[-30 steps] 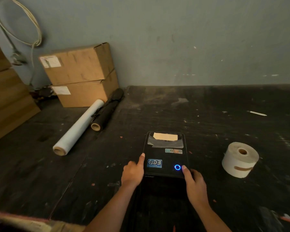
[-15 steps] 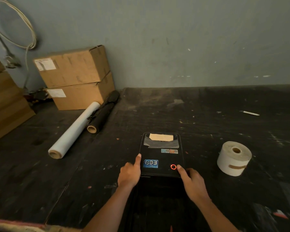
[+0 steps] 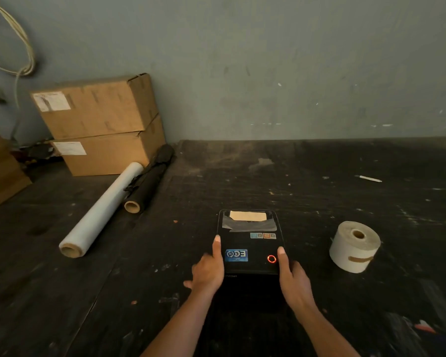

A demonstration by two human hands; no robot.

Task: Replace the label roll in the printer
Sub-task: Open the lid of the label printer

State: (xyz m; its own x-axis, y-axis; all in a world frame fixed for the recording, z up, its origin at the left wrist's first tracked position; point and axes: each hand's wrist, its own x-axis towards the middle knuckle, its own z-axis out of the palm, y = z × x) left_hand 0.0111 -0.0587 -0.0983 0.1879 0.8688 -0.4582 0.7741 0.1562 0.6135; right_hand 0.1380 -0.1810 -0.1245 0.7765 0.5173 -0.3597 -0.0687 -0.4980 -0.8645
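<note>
The left hand point(image 3: 208, 273) is lying against the left edge of the printer point(image 3: 250, 243), with one straight finger point(image 3: 216, 247) stretched along the lid and the other fingers spread loosely on the worktop point(image 3: 165, 292). The right hand point(image 3: 294, 282) is doing the same on the right edge, its straight finger ending just beside the small ring light point(image 3: 271, 258), which is glowing red. Neither hand is curling around anything; both are only pressing flat on the sides.

The printer is sitting low on the worktop, directly in front of the person, and its lid is looking closed. It seems a stiff plastic box, smooth and maybe a little slippery, so I think the best hold is at the two side edges, where release catches are probably sitting.

The label roll point(image 3: 354, 246) is standing on its end to the right, well apart from the printer, with a strip of tape across its side. It is probably light but can unwind, so holding it around the outside seems safest.
</note>
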